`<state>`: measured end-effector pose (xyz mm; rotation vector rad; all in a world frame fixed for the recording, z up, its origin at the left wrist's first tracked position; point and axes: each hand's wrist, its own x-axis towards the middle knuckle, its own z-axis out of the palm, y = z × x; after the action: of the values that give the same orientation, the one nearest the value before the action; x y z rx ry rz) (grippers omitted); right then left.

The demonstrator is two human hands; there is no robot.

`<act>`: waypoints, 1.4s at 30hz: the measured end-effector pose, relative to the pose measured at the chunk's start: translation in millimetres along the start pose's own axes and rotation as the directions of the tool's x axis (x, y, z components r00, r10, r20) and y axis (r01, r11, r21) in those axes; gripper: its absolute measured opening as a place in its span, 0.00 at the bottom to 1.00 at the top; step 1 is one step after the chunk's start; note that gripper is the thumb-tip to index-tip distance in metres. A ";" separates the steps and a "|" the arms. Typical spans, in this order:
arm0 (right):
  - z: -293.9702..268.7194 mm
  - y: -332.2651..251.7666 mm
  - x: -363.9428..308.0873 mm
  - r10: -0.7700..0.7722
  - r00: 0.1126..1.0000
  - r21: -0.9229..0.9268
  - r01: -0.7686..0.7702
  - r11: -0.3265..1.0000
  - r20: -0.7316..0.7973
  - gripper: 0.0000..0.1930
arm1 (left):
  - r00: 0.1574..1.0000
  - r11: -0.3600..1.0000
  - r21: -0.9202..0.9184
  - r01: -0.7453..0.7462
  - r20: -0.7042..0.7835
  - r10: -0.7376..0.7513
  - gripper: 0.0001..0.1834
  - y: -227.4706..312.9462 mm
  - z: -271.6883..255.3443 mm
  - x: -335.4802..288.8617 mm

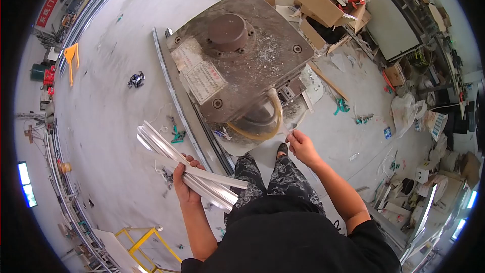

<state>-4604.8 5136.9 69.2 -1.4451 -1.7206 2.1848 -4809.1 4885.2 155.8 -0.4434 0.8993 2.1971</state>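
Observation:
My left hand (pixel 188 182) is closed around a bundle of silvery aluminium profiles (pixel 159 144), with one flat length (pixel 222 176) lying across them at an angle. On the right, my right hand (pixel 301 147) is closed in a pinch on a short pale strip (pixel 286 130), its kind too small to make out. Just beyond that hand stands a heavy brown metal machine (pixel 268 25) with a round raised cap (pixel 228 32) and worn labels (pixel 203 80). A yellowed hose (pixel 278 114) loops from its near side, close to the strip.
Long metal profiles (pixel 177 96) lie along the machine's left side. Cardboard boxes (pixel 328 0) pile up behind it. A yellow frame (pixel 144 242) stands at lower left, and a plastic bag (pixel 405 114) sits at right. Green scraps (pixel 342 106) litter the floor.

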 end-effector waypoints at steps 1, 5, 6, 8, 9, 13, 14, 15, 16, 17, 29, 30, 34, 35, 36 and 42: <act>-0.9 -1.4 0.2 0.010 1.000 -0.005 -0.010 1.000 0.005 0.12 | 1.000 1.000 -0.001 0.001 -0.002 -0.001 0.19 1.9 0.6 1.2; 2.7 -2.0 -5.6 -0.088 0.995 -0.165 0.078 0.983 -0.050 0.11 | 1.000 1.000 -0.004 -0.004 -0.013 0.004 0.18 8.9 -4.1 1.7; 2.9 1.0 -4.7 -0.085 0.995 -0.163 0.075 0.984 -0.054 0.11 | 1.000 1.000 -0.001 -0.009 -0.010 0.009 0.18 10.3 -4.6 2.4; 3.4 13.4 1.4 -0.138 0.985 -0.131 0.124 0.984 -0.104 0.11 | 1.000 1.000 -0.001 -0.017 -0.013 0.017 0.18 9.1 -4.9 5.6; 2.7 19.6 4.9 -0.135 0.985 -0.127 0.120 0.985 -0.112 0.11 | 1.000 1.000 -0.002 -0.026 -0.014 0.026 0.18 7.6 -4.3 7.1; 2.3 22.6 9.5 -0.133 0.989 -0.079 0.128 0.989 -0.066 0.12 | 0.999 1.000 -0.013 -0.027 -0.042 0.027 0.17 7.7 -3.3 9.7; 2.8 18.2 5.2 -0.156 0.985 -0.095 0.148 0.984 -0.080 0.12 | 0.999 1.000 -0.012 -0.024 -0.034 0.024 0.17 7.1 -3.1 10.7; 5.8 14.5 2.2 -0.181 0.979 -0.108 0.171 0.979 -0.095 0.12 | 0.999 1.000 -0.008 -0.022 -0.024 0.021 0.17 8.2 -2.6 12.3; 8.5 16.7 1.4 -0.181 0.978 -0.100 0.171 0.980 -0.101 0.12 | 1.000 1.000 0.005 -0.014 -0.010 0.015 0.17 7.1 -0.6 11.1; 11.4 20.0 1.1 -0.175 0.977 -0.096 0.164 0.982 -0.119 0.12 | 1.000 1.000 0.013 -0.012 -0.006 0.012 0.17 6.9 0.9 8.7; 9.8 21.7 3.3 -0.116 0.991 -0.004 0.116 0.993 -0.062 0.11 | 0.996 0.996 -0.010 -0.083 -0.043 0.083 0.16 17.3 -18.1 -5.7; 10.0 20.1 1.8 -0.108 0.993 -0.038 0.106 0.994 -0.054 0.11 | 0.997 0.997 -0.049 -0.066 -0.037 0.064 0.15 19.3 -18.5 -4.8; 8.8 24.4 3.6 -0.100 0.994 0.030 0.102 0.994 -0.050 0.11 | 0.997 0.997 -0.020 -0.075 -0.005 0.075 0.15 21.9 -11.9 4.1; 8.7 27.0 5.0 -0.102 0.994 0.045 0.104 0.993 -0.047 0.11 | 0.997 0.997 -0.019 -0.072 -0.003 0.072 0.15 22.9 -9.1 6.3; 9.3 27.3 5.4 -0.104 0.994 0.061 0.106 0.992 -0.045 0.11 | 0.997 0.997 -0.002 -0.071 0.011 0.071 0.15 24.5 -6.3 8.5; 7.5 19.7 1.5 -0.084 0.996 0.048 0.086 0.995 -0.040 0.11 | 0.999 0.999 0.015 -0.038 0.036 0.038 0.15 29.8 1.7 22.2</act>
<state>-4600.6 5124.2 52.9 -1.3670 -1.6712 2.1270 -4846.0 4882.1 159.1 -0.3820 0.9117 2.2239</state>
